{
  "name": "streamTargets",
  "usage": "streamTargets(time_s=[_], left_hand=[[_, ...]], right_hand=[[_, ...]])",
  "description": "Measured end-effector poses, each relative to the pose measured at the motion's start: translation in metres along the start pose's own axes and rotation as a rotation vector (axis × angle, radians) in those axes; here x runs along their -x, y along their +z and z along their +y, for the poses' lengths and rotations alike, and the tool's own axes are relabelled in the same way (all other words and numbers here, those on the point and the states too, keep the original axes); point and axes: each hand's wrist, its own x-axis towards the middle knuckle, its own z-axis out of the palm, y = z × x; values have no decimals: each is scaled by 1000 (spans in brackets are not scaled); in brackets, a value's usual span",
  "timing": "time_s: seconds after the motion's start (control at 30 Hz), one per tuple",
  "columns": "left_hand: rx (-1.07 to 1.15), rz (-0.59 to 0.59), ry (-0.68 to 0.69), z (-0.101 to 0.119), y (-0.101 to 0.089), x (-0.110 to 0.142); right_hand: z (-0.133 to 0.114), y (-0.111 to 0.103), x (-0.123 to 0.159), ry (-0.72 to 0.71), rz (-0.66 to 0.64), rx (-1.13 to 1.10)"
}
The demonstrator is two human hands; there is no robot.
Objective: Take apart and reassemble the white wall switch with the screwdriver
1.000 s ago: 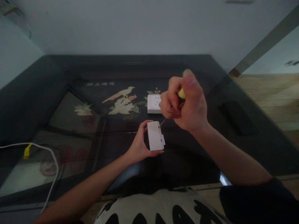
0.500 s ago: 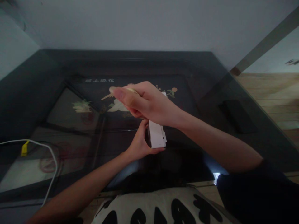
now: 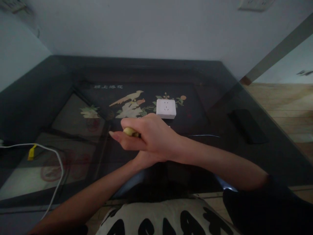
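Observation:
My right hand (image 3: pixel 153 137) is closed around the yellow handle of a screwdriver (image 3: pixel 130 132), whose butt end shows between thumb and forefinger; its shaft is hidden. Below and behind it, my left hand (image 3: pixel 146 159) is largely covered, fingers out of sight. A moment earlier it gripped a white plastic box by the sides. Only a tiny pale spot shows above my right wrist now, and I cannot tell what it is. Just beyond my hands a white wall socket (image 3: pixel 166 109) lies face up on the dark tabletop (image 3: pixel 200 176), touched by neither hand.
A dark flat object (image 3: pixel 248 125) lies toward the table's right side. On the left runs a white cable (image 3: pixel 58 163) with a yellow tag (image 3: pixel 31 152). The wall (image 3: pixel 137 29) rises behind the table. A patterned cushion (image 3: pixel 156 217) is at the near edge.
My right hand has moved down toward me, over my left hand, uncovering the wall socket behind. The white box in my left hand has gone out of sight. The view has tipped up slightly.

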Motion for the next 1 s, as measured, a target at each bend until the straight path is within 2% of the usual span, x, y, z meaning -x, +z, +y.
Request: streamTargets(time_s=[0.1,0.23,0.37,0.47,0.67,0.77,0.9,1.0], left_hand=[[-38,19,-2,3,0,0],[-43,24,0,5,0,0],[16,-4,3,10,-1,-1],[53,-33,-21,14,-4,-1],[54,-42,5,15,-9,-4],[30,-32,10,13,-10,-6],[40,-29,15,10,-10,-6],[60,-25,19,8,-10,-6]], right_hand=[[-3,-7,0,-24,110,-139],[-12,-27,4,-66,231,-343],[-16,-52,18,1,473,-645],[-13,-62,31,47,611,-847],[-5,-57,47,146,628,-913],[-1,-54,46,104,587,-941],[2,-53,42,180,619,-910],[2,-52,39,187,622,-922]])
